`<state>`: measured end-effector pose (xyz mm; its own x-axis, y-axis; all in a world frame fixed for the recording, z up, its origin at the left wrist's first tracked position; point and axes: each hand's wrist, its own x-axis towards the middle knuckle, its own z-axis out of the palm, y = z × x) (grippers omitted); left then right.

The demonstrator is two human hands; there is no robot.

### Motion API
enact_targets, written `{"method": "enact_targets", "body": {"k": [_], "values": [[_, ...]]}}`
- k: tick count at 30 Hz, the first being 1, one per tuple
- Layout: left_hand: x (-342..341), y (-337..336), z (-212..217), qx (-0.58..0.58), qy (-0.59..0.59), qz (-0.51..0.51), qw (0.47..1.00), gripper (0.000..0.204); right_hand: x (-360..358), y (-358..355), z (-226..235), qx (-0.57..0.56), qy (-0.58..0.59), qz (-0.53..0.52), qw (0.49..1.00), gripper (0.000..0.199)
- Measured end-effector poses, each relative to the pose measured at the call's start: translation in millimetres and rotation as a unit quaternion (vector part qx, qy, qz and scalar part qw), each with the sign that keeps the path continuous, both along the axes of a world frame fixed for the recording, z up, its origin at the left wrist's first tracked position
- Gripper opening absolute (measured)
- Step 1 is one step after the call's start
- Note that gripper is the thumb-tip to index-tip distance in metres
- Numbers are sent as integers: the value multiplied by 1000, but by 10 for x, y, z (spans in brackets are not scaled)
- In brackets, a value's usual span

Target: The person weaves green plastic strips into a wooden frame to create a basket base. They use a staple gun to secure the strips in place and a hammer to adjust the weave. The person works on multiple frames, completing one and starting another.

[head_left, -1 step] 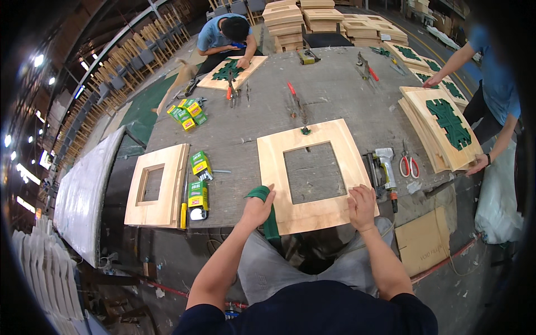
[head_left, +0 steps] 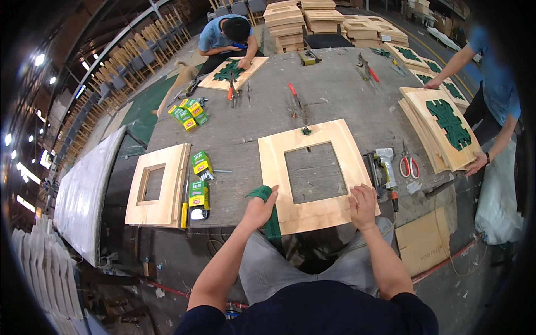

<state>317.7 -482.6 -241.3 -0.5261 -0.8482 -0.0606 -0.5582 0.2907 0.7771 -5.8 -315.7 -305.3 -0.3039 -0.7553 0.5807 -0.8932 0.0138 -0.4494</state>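
A pale wooden frame (head_left: 357,159) with a square cut-out lies in front of me, its near edge jutting over the table edge above my lap. My left hand (head_left: 260,211) is closed on a green webbing strap (head_left: 272,226) beside the frame's left near edge; the strap's upper end loops over the fingers and the rest hangs down. With bent fingers, my right hand (head_left: 363,207) grips the frame's right near corner. To its right lie a nail gun (head_left: 386,167) and red-handled scissors (head_left: 409,166).
Stacked frames (head_left: 135,195) and green-yellow boxes (head_left: 198,192) stand left on the grey table (head_left: 240,151). Red-handled pliers (head_left: 294,94) lie beyond my frame. One co-worker (head_left: 226,39) works on a strapped frame at far left; another (head_left: 494,84) handles stacked strapped frames (head_left: 441,123) at right.
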Motion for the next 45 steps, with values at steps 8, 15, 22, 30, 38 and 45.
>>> {"method": "enact_targets", "body": {"k": [8,15,22,30,38,45], "values": [[-269,807,897,364,259,-94,890,48,271,91,242,65,-313,60,946,29],[-591,1409,368,465,158,-162,856,40,930,351,834,182,-666,235,684,36],[-551,1434,148,334,123,-190,915,38,836,411,841,115,-581,229,773,10],[-438,1315,305,211,338,51,916,13,988,432,790,136,-428,236,862,14],[-439,1209,397,311,373,88,870,11,1055,350,937,94,-487,185,849,15],[-428,1215,423,335,374,85,861,10,1218,311,1044,-38,-542,178,820,17]]}}
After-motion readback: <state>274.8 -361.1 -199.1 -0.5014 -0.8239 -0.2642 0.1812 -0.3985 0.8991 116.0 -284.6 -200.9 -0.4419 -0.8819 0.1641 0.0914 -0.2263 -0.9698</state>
